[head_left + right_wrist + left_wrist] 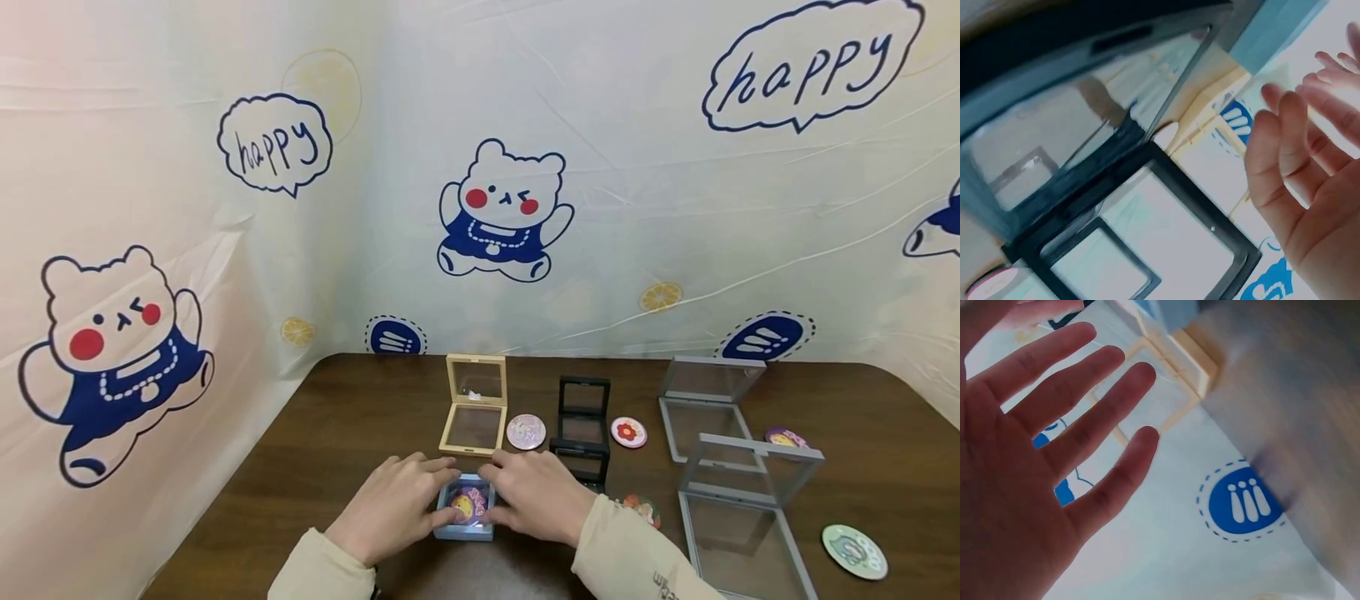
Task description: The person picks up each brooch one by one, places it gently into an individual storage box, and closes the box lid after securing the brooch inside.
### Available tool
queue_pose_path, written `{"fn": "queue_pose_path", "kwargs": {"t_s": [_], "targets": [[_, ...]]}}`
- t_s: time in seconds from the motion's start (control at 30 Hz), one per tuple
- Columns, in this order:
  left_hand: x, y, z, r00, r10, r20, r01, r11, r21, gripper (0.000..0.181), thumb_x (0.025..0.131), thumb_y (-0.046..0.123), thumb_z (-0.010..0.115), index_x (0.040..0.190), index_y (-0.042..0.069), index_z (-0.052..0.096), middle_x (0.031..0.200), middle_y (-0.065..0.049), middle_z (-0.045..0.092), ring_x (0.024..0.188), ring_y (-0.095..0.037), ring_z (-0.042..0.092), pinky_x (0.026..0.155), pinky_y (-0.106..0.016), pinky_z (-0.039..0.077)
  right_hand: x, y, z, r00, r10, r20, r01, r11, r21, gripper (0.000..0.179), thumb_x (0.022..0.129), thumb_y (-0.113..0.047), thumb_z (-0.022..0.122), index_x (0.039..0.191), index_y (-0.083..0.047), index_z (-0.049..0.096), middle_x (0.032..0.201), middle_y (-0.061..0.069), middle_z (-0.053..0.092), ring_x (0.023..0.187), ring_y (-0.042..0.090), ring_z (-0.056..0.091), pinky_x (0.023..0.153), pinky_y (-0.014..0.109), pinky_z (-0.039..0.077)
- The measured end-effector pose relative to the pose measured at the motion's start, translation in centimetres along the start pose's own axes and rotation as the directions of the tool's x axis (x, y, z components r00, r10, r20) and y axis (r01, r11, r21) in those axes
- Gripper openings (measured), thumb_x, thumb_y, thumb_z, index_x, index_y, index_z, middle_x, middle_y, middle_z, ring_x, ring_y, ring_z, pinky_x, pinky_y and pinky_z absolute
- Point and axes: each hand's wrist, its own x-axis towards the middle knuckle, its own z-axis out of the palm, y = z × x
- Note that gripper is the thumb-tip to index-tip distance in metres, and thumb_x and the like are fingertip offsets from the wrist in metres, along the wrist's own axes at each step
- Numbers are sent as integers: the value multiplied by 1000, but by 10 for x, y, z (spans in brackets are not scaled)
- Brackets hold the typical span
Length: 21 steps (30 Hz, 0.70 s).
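In the head view a small light-blue display frame (464, 533) sits before me on the brown table, with a round purple-and-yellow badge (471, 505) showing through its window. My left hand (397, 507) holds its left side, index finger at the back corner and thumb over the front. On the other side my right hand (538, 492) holds it in a matching way. The left wrist view shows several fingers (1100, 397) long and spread, and part of the blue frame (1175, 314) at the top. Neither thumb's contact shows in the wrist views.
Behind the hands stand a cream frame (447, 429) and black frames (585, 379) with raised lids. Two grey frames (678, 437) stand to the right. Round badges lie among them: pink (526, 432), red-flowered (628, 432), green (855, 552). A patterned curtain (397, 208) surrounds the table.
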Motion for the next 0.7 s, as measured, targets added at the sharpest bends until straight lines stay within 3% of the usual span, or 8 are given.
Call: {"fn": "queue_pose_path", "kwargs": {"t_s": [0.1, 0.23, 0.47, 0.7], "targets": [[6, 5, -3, 997, 35, -65, -33, 999, 18, 28, 86, 33, 80, 102, 10, 78, 100, 2, 74, 81, -17, 64, 62, -34, 47, -7, 6, -7, 999, -18, -44, 18, 1000, 19, 22, 86, -29, 82, 100, -12, 75, 86, -3, 65, 64, 4, 57, 53, 27, 48], [13, 10, -5, 992, 59, -107, -58, 998, 16, 21, 85, 30, 80, 96, 13, 76, 94, 6, 73, 83, -15, 65, 60, -32, 42, -17, 12, -13, 996, -24, -91, 26, 999, 26, 15, 84, -21, 83, 93, -14, 74, 80, -6, 61, 63, 8, 60, 54, 29, 49], [23, 18, -8, 987, 103, -121, -106, 994, -12, 18, 86, 32, 81, 91, 16, 74, 87, 8, 70, 75, -10, 63, 59, -29, 40, -33, 20, -22, 995, 28, -99, -14, 990, 138, 12, 87, -16, 81, 97, -11, 76, 90, -2, 69, 71, 5, 62, 59, 26, 51], [30, 28, -4, 982, 140, -124, -140, 990, 8, 18, 87, 33, 82, 90, 17, 74, 85, 9, 68, 79, -12, 65, 72, -37, 51, -54, 25, -31, 992, 63, -110, -40, 978, 203, 11, 86, -12, 81, 95, -9, 75, 88, -2, 68, 69, 3, 61, 57, 22, 49]]}}
